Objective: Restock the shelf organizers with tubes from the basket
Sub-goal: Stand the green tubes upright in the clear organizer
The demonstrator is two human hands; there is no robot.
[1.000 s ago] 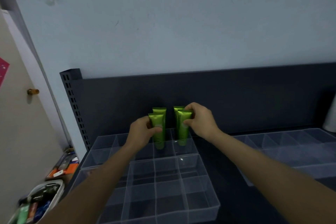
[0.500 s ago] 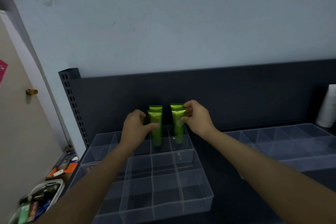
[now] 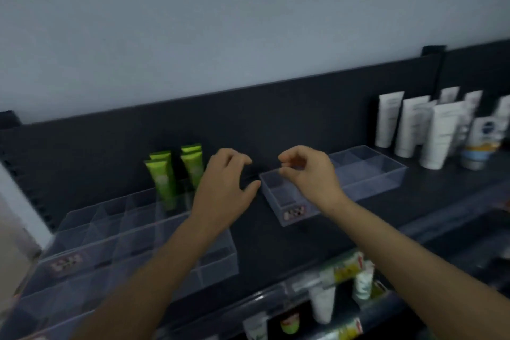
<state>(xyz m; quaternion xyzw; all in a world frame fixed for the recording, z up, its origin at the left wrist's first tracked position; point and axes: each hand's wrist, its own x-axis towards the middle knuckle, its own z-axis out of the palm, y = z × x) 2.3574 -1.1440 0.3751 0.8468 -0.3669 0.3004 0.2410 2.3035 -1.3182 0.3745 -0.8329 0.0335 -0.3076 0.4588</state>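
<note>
Item: green tubes (image 3: 176, 174), four, upright in the back compartments of the left clear organizer (image 3: 82, 232). A second ago your hands were pinched on the front pair; now both have let go, and the tubes stand unaided just left of your left fingertips.

Item: left hand (image 3: 223, 188). Fingers loosely spread and curled, holding nothing; it overlaps the right edge of the tubes without gripping them.

Item: right hand (image 3: 309, 174). Fingers half-curled, thumb near forefinger, empty; it hovers over the near corner of the second clear organizer (image 3: 367, 174), whose compartments under and beyond your fingers look unfilled.

Meaning: this placement reads as done; the next load must come from the basket.

Item: basket. Not in view now.

Hidden or unclear: the frame is motion-blurred. White tubes (image 3: 414, 124) far right of your right hand show no readable labels. Assorted tubes on the lower shelf (image 3: 339, 295) are cut off below your forearms.
</note>
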